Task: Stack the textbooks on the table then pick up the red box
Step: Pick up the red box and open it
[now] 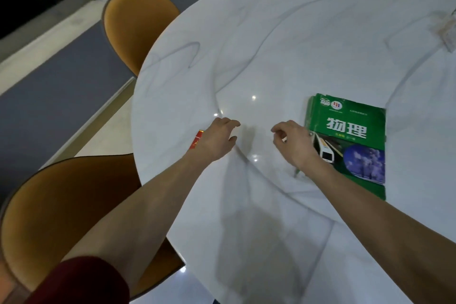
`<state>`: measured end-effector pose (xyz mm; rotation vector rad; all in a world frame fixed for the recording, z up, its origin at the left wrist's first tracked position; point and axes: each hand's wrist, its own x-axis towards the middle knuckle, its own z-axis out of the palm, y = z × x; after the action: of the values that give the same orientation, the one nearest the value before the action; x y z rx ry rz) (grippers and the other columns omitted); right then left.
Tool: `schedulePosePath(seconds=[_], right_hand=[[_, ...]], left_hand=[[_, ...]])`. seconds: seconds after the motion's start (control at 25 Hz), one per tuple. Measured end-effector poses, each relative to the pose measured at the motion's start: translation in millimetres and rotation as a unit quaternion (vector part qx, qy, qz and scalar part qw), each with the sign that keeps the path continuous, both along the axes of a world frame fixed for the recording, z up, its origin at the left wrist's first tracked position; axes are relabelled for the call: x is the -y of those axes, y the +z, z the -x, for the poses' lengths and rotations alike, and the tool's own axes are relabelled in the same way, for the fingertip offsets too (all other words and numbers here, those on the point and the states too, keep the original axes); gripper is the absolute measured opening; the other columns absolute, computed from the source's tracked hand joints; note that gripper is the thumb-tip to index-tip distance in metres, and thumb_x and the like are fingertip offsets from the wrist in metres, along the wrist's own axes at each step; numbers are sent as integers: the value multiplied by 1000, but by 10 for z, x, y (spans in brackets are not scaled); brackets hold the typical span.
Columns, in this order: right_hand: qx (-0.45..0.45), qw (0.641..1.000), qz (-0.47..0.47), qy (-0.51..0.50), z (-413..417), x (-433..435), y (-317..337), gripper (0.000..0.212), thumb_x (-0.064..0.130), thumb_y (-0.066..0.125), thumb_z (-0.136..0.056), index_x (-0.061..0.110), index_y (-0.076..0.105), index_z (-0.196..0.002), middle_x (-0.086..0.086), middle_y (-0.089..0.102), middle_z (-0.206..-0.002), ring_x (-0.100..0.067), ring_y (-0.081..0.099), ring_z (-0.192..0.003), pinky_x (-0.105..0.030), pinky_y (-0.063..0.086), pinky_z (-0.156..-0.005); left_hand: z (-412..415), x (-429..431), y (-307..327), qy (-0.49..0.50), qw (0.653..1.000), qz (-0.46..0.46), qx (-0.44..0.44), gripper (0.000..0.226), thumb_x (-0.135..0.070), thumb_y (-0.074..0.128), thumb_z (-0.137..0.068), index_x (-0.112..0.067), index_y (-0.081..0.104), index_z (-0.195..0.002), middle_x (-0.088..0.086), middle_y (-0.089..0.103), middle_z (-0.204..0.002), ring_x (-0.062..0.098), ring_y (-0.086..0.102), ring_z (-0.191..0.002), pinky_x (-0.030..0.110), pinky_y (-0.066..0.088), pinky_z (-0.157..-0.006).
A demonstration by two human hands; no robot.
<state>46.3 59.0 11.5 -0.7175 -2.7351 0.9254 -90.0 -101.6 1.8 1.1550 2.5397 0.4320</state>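
Both arms outstretched over white worktop (283, 44). Left hand (218, 140) loosely released, red box (196, 140) just beside its wrist. Right hand (294, 143) half-curled, empty, beside stacked green textbooks (355, 131).

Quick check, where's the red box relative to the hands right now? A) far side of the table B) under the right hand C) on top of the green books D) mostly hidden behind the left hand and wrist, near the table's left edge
D: only a red sliver of the red box shows beside the left hand, near the edge of the table; the right hand is by the green textbooks.
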Motion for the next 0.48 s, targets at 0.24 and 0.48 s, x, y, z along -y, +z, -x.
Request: schedulePosePath(seconds=[0.24,0.48], right_hand=[[53,995,68,56,446,729,-176,25,12,51,-86,9,63,-107,-13,65,-101,-28,61,-92,-31,46,-83],[120,980,159,-13,761,1158,-463,34,19,56,-87,6,56,-118,-17,66,-110,-29,58,-104,-35,47,-94]], left_hand=[[404,668,-164,-73,995,70,-8,81,-32,70,-77,-15,29,-144,7,32,-151,27,22,-141,41,34,-109],[717,903,-457,-151,969,194,-14,112,-43,74,-71,-18,0,-149,6,-1,-161,26,-4,-148,48,14,-117]])
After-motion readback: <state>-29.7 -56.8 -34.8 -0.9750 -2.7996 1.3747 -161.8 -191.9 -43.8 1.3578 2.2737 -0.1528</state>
